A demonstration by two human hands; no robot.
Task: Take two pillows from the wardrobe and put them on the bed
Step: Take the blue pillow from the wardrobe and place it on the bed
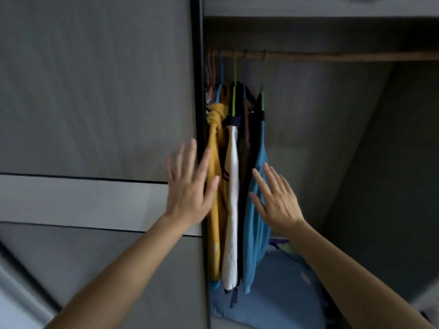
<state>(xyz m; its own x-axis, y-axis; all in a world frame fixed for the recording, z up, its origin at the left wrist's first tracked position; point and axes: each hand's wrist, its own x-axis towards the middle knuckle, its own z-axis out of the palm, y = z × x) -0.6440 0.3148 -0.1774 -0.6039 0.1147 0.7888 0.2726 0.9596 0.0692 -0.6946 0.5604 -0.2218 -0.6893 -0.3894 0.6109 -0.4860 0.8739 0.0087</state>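
The wardrobe's grey sliding door (99, 103) stands slid to the left, and the right compartment lies open. At the bottom of that compartment lies a blue pillow (280, 288), partly hidden by hanging clothes and my right forearm; a patterned item (281, 244) peeks out behind it. My left hand (190, 188) is spread flat at the door's right edge, fingers apart, holding nothing. My right hand (275, 198) is open in front of the hanging blue garment (255, 229), above the pillow, holding nothing.
Yellow (216, 210), white (231, 210), dark and blue clothes hang on coloured hangers from a wooden rail (332, 55) at the compartment's left. A shelf (308, 8) spans the top. The compartment's right part is dark, with a grey side wall (392, 162).
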